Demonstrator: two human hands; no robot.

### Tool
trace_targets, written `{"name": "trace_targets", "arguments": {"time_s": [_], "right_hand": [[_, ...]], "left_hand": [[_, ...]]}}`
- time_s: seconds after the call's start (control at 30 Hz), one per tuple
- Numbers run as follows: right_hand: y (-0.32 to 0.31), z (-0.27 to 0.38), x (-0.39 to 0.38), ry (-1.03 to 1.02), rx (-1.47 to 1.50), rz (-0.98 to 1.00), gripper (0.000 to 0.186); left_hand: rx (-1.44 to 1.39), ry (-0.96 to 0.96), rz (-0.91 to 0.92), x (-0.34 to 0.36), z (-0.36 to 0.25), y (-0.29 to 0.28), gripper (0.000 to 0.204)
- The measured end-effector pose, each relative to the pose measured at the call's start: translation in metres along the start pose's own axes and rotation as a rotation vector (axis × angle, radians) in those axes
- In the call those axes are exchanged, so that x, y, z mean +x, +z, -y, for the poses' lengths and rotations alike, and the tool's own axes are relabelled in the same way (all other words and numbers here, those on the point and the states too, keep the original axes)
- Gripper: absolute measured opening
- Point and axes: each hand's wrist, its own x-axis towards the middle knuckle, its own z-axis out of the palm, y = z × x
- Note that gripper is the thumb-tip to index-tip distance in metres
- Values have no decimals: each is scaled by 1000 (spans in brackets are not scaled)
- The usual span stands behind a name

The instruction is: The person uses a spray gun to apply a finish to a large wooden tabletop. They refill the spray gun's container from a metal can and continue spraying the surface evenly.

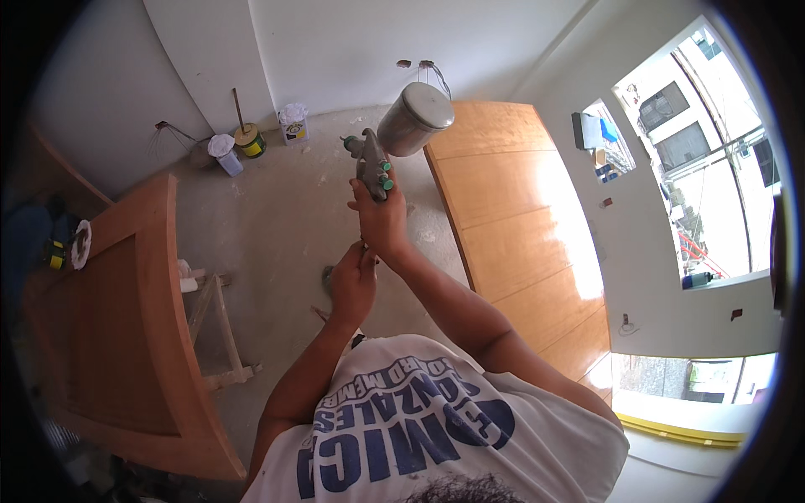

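Note:
A spray gun with grey metal body and green knobs is held out in front of me. My right hand is wrapped round its handle. A large silver paint cup with a lid sits on the gun, tilted to the right. My left hand is closed just below the right one, at the lower end of the handle. What its fingers grip is hidden.
At right, a glossy orange-brown wooden panel leans by the windowed wall. Another wooden panel stands at left beside a wooden trestle. Paint buckets stand by the far wall. Wires stick out of it.

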Motion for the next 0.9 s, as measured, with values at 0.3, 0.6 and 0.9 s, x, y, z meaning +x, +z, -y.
{"name": "trace_targets", "arguments": {"time_s": [0.3,0.6,0.9], "right_hand": [[84,-17,267,35,162,28,44],[165,-43,487,26,189,87,42],[240,-50,663,99,288,247,37]], "left_hand": [[-69,-116,73,269,17,-39,18],[113,-24,-142,494,44,-53,18],[-245,-310,-207,655,85,-74,21]]}}
